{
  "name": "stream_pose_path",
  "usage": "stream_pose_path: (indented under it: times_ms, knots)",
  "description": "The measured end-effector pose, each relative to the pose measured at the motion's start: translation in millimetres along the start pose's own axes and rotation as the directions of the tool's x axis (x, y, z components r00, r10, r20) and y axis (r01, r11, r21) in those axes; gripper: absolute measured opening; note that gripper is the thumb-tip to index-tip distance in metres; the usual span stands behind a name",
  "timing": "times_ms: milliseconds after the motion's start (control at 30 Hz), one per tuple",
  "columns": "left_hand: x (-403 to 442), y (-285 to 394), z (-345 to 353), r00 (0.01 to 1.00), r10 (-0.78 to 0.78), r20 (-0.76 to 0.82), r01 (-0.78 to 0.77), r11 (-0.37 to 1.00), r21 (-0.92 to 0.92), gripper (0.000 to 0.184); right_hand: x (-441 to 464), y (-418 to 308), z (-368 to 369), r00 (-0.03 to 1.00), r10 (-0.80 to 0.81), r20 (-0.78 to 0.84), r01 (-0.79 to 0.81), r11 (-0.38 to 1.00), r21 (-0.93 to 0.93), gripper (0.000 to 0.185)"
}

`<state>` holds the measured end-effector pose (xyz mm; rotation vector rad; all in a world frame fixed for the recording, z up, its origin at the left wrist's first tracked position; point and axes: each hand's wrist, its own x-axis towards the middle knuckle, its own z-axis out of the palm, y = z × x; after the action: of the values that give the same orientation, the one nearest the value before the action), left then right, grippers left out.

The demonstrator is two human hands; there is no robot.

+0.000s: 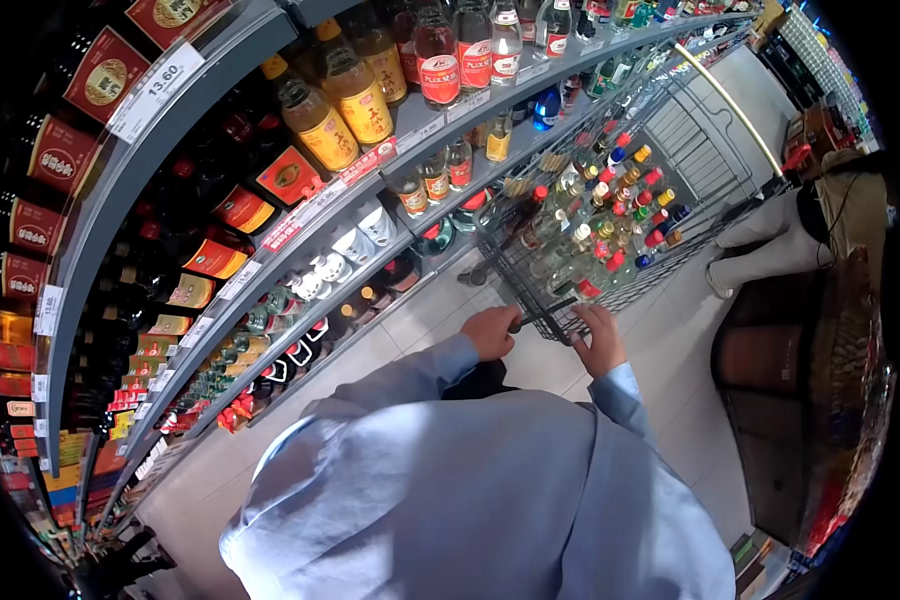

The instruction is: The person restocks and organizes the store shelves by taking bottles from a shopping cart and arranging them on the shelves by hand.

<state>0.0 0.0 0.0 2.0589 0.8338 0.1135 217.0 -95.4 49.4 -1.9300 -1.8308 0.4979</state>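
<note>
My left hand (490, 332) is closed around the left end of the dark handle (543, 325) of a wire shopping cart (660, 272). At the right end of that handle, my right hand (600, 342) has its fingers curled over the bar. Directly in front of both hands, the cart carries many upright glass bottles (588, 235), mostly clear, with red, white, yellow and blue caps. Light blue sleeves cover both my arms.
Along my left run curved shelves (310, 215) with liquor bottles, boxes and price tags (157, 90). Yellow-labelled bottles (358, 105) stand on an upper shelf. A person in light trousers (775, 240) stands right of the cart, near a dark display stand (770, 400). The floor (400, 350) is pale tile.
</note>
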Motion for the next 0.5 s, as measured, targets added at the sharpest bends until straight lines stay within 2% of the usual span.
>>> stream_pose_path:
  times_ms: [67,100,167,267,333,433,500]
  knots:
    - [19.1,16.5,17.1,0.999,0.035,0.01,-0.035,0.999,-0.019,0.032,-0.9,3.6,-27.6,1.0,-0.008,-0.011,0.007,0.996,-0.094,0.046]
    - [48.1,-5.7,-20.6,1.0,0.015,0.024,-0.015,1.0,0.01,0.031,50.6,6.6,-6.7,0.999,-0.002,-0.04,-0.001,0.999,-0.054,0.046]
    - [87.9,20.9,-19.8,0.998,0.069,0.003,-0.069,0.996,-0.056,0.03,72.2,30.0,-25.4,0.998,0.009,-0.07,-0.018,0.991,-0.132,0.045]
    - [132.6,46.3,-22.7,0.987,0.157,-0.023,-0.158,0.982,-0.104,0.029,107.7,56.9,-25.7,0.996,0.088,-0.002,-0.086,0.965,-0.25,0.05]
    - [142.0,58.9,-30.2,0.99,0.141,-0.014,-0.142,0.983,-0.115,0.029,131.5,71.0,-10.9,0.985,0.157,0.066,-0.133,0.951,-0.279,0.054]
    - [152.9,56.9,-24.2,0.993,0.109,-0.047,-0.115,0.98,-0.164,0.031,154.8,92.0,12.7,0.972,0.183,0.146,-0.114,0.915,-0.388,0.054]
    - [155.0,49.0,-19.8,0.996,0.06,-0.063,-0.073,0.97,-0.23,0.031,167.7,108.6,19.7,0.928,0.271,0.255,-0.145,0.894,-0.423,0.059]
